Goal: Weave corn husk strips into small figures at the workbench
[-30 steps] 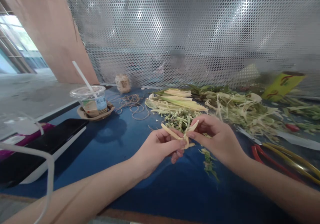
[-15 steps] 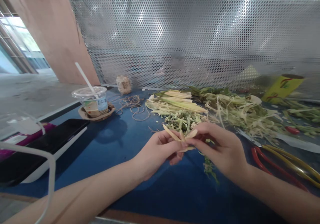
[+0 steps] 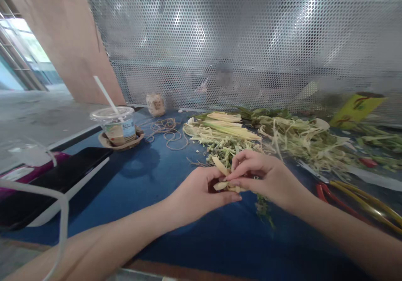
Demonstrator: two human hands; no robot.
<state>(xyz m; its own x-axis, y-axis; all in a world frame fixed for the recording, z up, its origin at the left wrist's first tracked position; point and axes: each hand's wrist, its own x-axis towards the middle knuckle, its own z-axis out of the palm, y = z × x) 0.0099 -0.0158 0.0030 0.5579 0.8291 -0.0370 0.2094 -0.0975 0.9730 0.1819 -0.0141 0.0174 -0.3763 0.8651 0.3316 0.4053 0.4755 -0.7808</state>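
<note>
Above the tabletop (image 3: 144, 184), the left fingers (image 3: 230, 197) and right fingers (image 3: 243, 168) meet around one strip (image 3: 220, 166). From them, sprigs (image 3: 224, 147) lie at twelve o'clock, husks (image 3: 224, 126) behind those, a leafy heap (image 3: 304, 140) at two, a cutting tool (image 3: 315, 173) at three. At ten, a cup (image 3: 117, 134) stands in a holder (image 3: 122, 147), twine (image 3: 165, 127) at its three o'clock; a slab (image 3: 78, 166) lies at nine. A panel (image 3: 220, 42) runs behind everything, at twelve.

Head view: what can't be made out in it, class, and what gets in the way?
All in the head view:
Pale strips: partly hidden by the left hand and right hand.
Cup label: too small and blurred to read.
Purple packet: cut off by the left edge.
Red handle: partly hidden behind the right forearm.
</note>
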